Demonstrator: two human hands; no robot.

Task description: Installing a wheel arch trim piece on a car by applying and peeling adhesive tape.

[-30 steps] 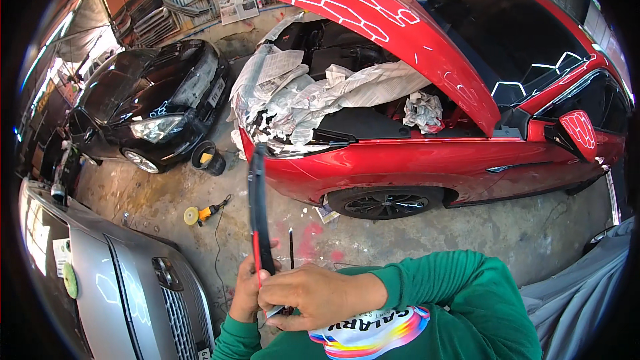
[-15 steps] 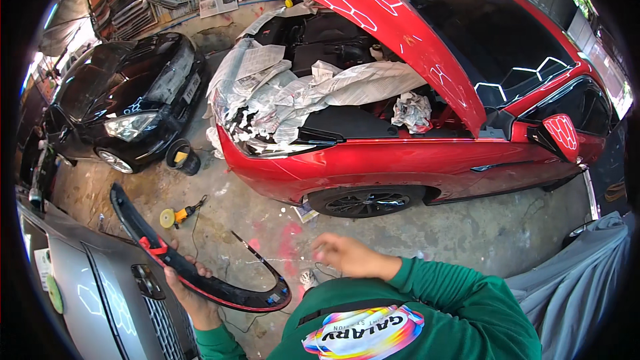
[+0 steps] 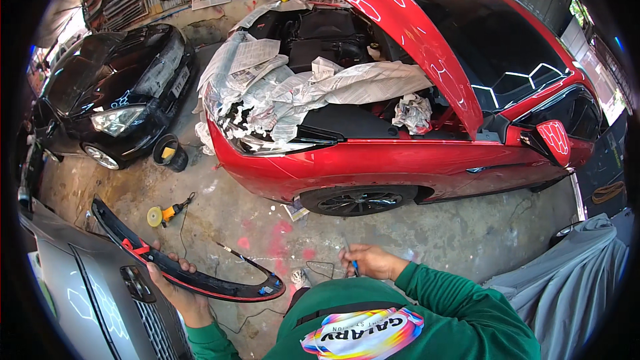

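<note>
Trim (image 3: 220,287) gripped nr its mid by L hand (image 3: 176,295); R hand (image 3: 372,262) pinching slim tool (image 3: 355,267). Polisher (image 3: 172,212) w/ bucket (image 3: 176,163) nr floor's (image 3: 467,243) L edge.

The trim (image 3: 217,287) looks like plastic, the hood (image 3: 417,33) glossy, the newspaper (image 3: 380,80) matt.

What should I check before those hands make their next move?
1. Black strip held: ok, the left hand has it.
2. Slim tool held: ok, in the right hand.
3. Black strip clear of the grey car: cannot tell, they overlap in this view.
4. Floor clear: not ok, a polisher lies there.
5. Polisher switched off: cannot tell.
</note>
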